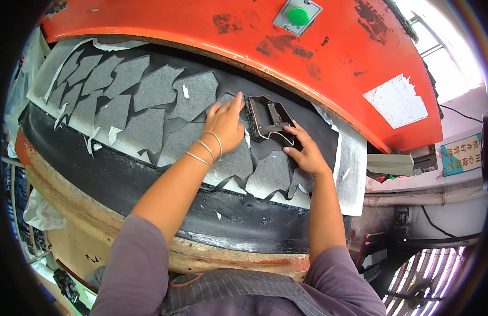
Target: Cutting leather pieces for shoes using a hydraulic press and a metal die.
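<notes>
Metal cutter (260, 117) sits on a dark sheet (304, 110). The right hand (308, 152) holds its right end with bent fingers. The left hand (224, 126) lies just left of it, fingers nearly straight, gripping nothing I can see. Grey cut pieces (194, 100) lie left of the cutter. Beyond the cutter, a red machine (354, 45) has a green button (298, 17) and torn paper (396, 101). Far right hangs a blue-edged sign (461, 155) with writing.

Left of the dark metal frame (275, 117), our left hand (224, 126) covers part of a grey piece (225, 99); at the frame's right, our right hand (308, 152) hides some rim. Above it, we lose the red beam (338, 73) at the view's edge; below it, our apron (228, 291).
</notes>
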Demonstrator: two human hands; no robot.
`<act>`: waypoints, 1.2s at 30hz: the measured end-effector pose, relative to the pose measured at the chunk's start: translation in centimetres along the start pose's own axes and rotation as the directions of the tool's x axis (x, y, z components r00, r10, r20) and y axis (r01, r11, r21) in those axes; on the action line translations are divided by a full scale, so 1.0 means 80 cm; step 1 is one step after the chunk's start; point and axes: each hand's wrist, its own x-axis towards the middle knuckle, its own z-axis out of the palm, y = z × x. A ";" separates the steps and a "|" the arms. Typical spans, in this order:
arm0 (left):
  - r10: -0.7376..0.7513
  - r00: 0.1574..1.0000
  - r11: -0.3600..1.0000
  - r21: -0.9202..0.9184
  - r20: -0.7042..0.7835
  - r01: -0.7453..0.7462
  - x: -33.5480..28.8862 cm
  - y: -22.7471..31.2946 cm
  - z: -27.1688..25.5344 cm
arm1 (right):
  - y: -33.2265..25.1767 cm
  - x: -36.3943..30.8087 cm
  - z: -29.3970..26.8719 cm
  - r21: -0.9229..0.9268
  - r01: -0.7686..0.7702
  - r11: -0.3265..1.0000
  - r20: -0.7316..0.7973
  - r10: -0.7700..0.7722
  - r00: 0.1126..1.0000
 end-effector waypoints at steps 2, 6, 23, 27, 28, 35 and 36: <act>0.003 1.000 1.000 0.010 0.011 -0.003 0.004 -0.006 -0.001 | -0.001 -0.001 0.003 -0.090 0.061 0.994 -0.034 -0.064 0.997; 0.015 1.000 0.999 0.044 0.006 -0.015 0.001 0.001 0.001 | -0.004 -0.004 0.001 -0.111 0.058 0.992 -0.064 -0.065 0.996; 0.007 0.999 1.000 0.002 -0.047 -0.007 0.008 0.004 -0.003 | -0.005 0.007 -0.017 -0.180 0.092 0.979 0.052 -0.083 0.995; -0.098 0.990 0.962 -0.263 -0.099 0.069 0.000 -0.018 -0.035 | -0.028 0.001 -0.007 -0.268 0.006 0.963 -0.070 -0.026 0.997; -0.208 0.970 0.809 -0.579 -0.122 0.100 0.002 -0.027 -0.047 | -0.037 -0.012 -0.006 -0.216 -0.016 0.976 -0.213 -0.031 0.977; -0.382 0.482 0.923 -0.350 -0.788 0.160 0.051 -0.182 -0.295 | -0.208 0.071 -0.025 -0.003 0.107 0.994 -0.416 -0.099 0.904; -0.224 0.321 0.974 -0.196 -0.920 0.117 0.057 -0.209 -0.331 | -0.238 0.096 -0.027 0.008 0.123 0.992 -0.412 -0.109 0.905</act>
